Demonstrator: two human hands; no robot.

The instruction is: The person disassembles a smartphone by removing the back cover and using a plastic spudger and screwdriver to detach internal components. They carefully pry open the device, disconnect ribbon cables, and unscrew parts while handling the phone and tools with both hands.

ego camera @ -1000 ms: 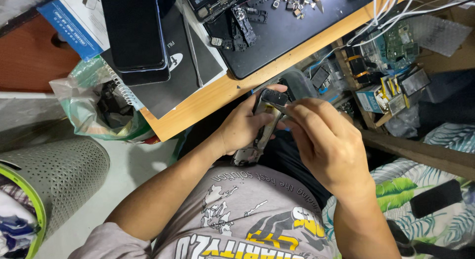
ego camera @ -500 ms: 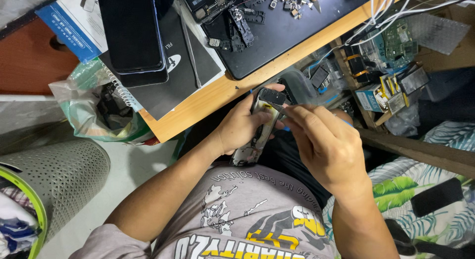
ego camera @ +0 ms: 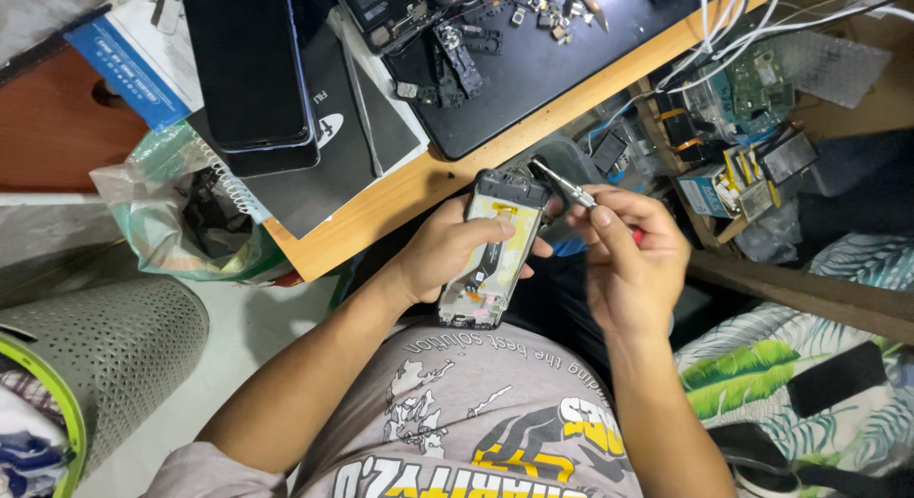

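The right hand (ego camera: 628, 260) has drawn its tweezers (ego camera: 564, 186) off the phone (ego camera: 495, 250); left hand (ego camera: 447, 255) fingers grip the opened, yellow-backed frame.

Both bare arms reach up from the bottom, bent at the elbows, and the hands meet in the middle, just above the lap. The left hand (ego camera: 447, 255) is curled, with the thumb lying across the front and the fingers wrapped behind, gripping tight. The right hand (ego camera: 633, 260) sits close beside it, fingers bunched together in a pinch, knuckles facing up.
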